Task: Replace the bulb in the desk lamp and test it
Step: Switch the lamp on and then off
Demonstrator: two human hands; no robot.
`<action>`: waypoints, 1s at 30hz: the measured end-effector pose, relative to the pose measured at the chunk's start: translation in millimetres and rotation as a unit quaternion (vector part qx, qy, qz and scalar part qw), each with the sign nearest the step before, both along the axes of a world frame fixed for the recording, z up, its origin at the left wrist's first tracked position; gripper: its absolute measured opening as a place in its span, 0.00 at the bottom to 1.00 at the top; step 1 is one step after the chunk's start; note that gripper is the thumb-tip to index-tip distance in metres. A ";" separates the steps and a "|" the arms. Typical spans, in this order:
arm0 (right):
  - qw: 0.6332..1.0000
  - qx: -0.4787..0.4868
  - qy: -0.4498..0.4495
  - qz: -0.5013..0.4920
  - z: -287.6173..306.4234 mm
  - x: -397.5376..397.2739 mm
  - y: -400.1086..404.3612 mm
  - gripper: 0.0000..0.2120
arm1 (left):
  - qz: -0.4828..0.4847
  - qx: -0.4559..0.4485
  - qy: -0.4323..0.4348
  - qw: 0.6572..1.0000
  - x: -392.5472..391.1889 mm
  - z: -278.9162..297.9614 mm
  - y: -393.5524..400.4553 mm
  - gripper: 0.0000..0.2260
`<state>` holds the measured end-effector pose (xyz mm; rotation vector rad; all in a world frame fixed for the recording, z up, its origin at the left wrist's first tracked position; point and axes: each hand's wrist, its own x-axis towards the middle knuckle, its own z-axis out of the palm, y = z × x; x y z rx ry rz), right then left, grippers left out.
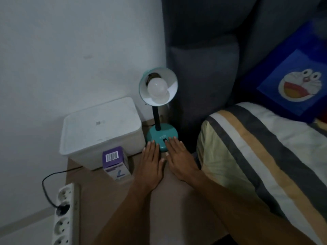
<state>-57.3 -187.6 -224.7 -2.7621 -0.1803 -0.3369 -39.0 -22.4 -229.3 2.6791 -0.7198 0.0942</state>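
A teal desk lamp (161,133) stands on the brown nightstand (109,191), its shade tilted toward me. A white round bulb (157,88) sits in the shade, unlit. My left hand (150,163) lies flat on the nightstand, fingers straight, fingertips at the front left of the lamp's base. My right hand (178,158) lies flat beside it, fingertips reaching onto the base near the dark switch (165,139). A purple and white bulb box (115,162) stands just left of my left hand.
A white lidded plastic box (100,128) fills the back left of the nightstand. A white power strip (65,214) with a black plug and cord lies at the lower left. A bed with a striped pillow (265,156), grey headboard and blue cartoon cushion (297,85) is at right.
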 end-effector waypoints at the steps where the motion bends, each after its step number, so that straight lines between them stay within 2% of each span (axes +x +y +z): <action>1: 1.000 -0.003 -0.003 0.002 -2.2 1.5 -0.4 0.27 | -0.002 -0.003 -0.001 1.000 2.4 -3.4 -0.9 0.36; 7: 1.000 0.008 -0.007 0.007 -11.7 6.3 0.1 0.28 | 0.006 -0.008 -0.012 1.000 3.0 -11.9 -1.7 0.28; 18: 0.999 0.032 -0.015 -0.019 -11.5 3.6 0.9 0.26 | 0.003 -0.050 -0.013 0.999 3.5 -14.1 -2.8 0.31; 30: 1.000 0.021 -0.018 -0.012 -9.5 4.9 1.1 0.27 | 0.010 -0.046 -0.005 0.999 5.7 -13.0 -3.0 0.29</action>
